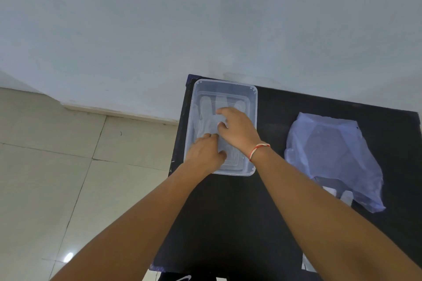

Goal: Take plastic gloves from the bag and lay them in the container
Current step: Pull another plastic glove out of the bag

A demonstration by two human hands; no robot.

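Bare forearms reach from the bottom edge over a black table [269,201]. Left hand [205,151] is inside the clear container [252,98], fingers curled down and pressing on a clear plastic glove [206,109]. Right hand [237,130], thread bracelet [258,149] at the wrist, has bent fingers pinching the same glove. Glove lies flat in the container. Translucent bag [335,157] lies well to the right, apart from the container.

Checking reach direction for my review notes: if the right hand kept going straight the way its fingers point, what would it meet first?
The right hand points left and away, low inside the container. It would likely first slide over the plastic glove lying there, then meet the container's far-left wall; depth is uncertain.
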